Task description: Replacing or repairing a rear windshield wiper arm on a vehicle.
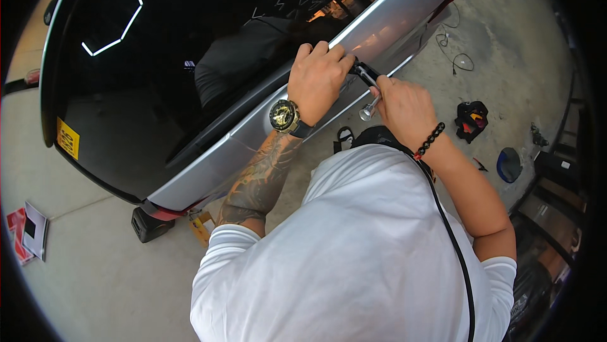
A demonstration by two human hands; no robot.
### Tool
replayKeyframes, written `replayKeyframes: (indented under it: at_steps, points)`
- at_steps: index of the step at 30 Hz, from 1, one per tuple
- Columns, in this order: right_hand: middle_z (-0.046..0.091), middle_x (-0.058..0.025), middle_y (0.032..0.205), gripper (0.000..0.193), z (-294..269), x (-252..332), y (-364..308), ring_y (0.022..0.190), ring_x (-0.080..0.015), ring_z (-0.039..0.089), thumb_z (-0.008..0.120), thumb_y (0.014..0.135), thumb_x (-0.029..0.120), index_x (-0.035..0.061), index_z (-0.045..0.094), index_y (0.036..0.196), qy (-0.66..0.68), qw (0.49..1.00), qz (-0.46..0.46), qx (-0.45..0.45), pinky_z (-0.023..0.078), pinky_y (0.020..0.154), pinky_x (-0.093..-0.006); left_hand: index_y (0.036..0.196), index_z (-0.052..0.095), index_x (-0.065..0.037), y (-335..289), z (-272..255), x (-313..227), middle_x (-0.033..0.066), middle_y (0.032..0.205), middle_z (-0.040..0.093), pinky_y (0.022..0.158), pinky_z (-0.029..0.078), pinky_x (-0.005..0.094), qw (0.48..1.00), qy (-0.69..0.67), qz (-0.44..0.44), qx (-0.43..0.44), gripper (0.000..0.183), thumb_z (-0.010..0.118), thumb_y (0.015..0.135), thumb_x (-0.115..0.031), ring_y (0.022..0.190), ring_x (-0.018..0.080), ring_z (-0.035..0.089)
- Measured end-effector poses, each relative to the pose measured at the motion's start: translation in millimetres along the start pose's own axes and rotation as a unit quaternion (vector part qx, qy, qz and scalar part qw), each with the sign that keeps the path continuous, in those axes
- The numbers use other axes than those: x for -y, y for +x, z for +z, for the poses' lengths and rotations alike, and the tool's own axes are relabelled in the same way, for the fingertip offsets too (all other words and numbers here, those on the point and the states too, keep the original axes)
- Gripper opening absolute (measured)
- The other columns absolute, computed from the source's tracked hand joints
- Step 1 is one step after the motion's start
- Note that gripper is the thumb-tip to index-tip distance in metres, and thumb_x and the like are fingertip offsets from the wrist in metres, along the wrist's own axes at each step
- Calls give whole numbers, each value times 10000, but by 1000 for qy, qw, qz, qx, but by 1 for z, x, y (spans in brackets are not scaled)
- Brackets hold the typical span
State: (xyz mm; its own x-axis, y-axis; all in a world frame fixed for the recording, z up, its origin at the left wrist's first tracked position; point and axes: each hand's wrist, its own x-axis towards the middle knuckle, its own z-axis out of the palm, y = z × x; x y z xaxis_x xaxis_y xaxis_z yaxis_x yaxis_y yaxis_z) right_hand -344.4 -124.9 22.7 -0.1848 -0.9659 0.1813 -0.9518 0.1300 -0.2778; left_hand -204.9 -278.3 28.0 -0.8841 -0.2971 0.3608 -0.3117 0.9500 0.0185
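Observation:
My left hand [321, 79], with a watch [284, 116] on its wrist, rests with curled fingers on the silver rear panel [221, 149] of a vehicle, just below the dark glass. Its fingertips meet a black fitting [356, 63] on the panel; what they grip is partly hidden. My right hand [408, 108], wearing a beaded bracelet [431, 139], is closed round a chrome socket wrench [366, 113]. The wrench's hollow round end sticks out below the fingers, toward me. Its shiny shaft reaches up to the black fitting, beside my left fingers.
Dark rear glass [126, 139] fills the upper left. On the concrete floor to the right lie a thin cable [463, 62], a black bag [471, 120] and a blue round-edged object [508, 165]. A black box-shaped object [150, 225] is under the vehicle's left corner. Flat packages [35, 231] lie far left.

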Motion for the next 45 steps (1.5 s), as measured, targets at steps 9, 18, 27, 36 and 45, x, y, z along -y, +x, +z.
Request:
replayKeyframes:
  at_steps: [9, 18, 27, 36, 45]
  points:
    - [652, -82, 797, 171, -14, 7, 5, 797, -261, 655, 603, 970, 223, 89, 604, 864, -95, 995, -16, 29, 475, 757, -392, 1037, 765, -118, -1, 6, 2, -10, 863, 632, 766, 409, 347, 1000, -12, 11, -22, 240, 676, 814, -106, 842, 192, 568]
    - [658, -84, 808, 204, -8, 10, 11, 797, -257, 638, 593, 971, 241, 87, 623, 839, -131, 991, -17, 23, 428, 755, -390, 1067, 757, -116, 1, 3, 0, -11, 907, 640, 773, 415, 350, 1000, -13, 2, 9, 280, 661, 807, -79, 846, 192, 570]
    - [665, -85, 715, 240, -8, 17, 15, 709, -263, 640, 604, 970, 252, 90, 646, 798, -83, 995, 46, 40, 419, 727, -395, 1072, 747, -113, 3, -1, 0, -8, 892, 621, 777, 414, 361, 1000, -21, 6, 14, 292, 677, 791, -79, 847, 195, 570]
    - [668, -80, 759, 255, -63, 24, 2, 765, -267, 648, 633, 959, 289, 84, 647, 809, -43, 998, 41, 36, 449, 759, -394, 1074, 723, -101, 9, -11, -2, 10, 919, 621, 794, 410, 375, 997, -43, -18, 53, 274, 735, 808, -164, 877, 215, 573]
    - [515, -75, 677, 350, -38, -123, -74, 655, -177, 494, 655, 993, 282, -5, 613, 798, 311, 900, 303, 37, 381, 615, -320, 1087, 697, -75, 15, -17, -12, 35, 1000, 641, 825, 403, 409, 987, -54, -96, 114, 352, 779, 806, -270, 917, 237, 570]
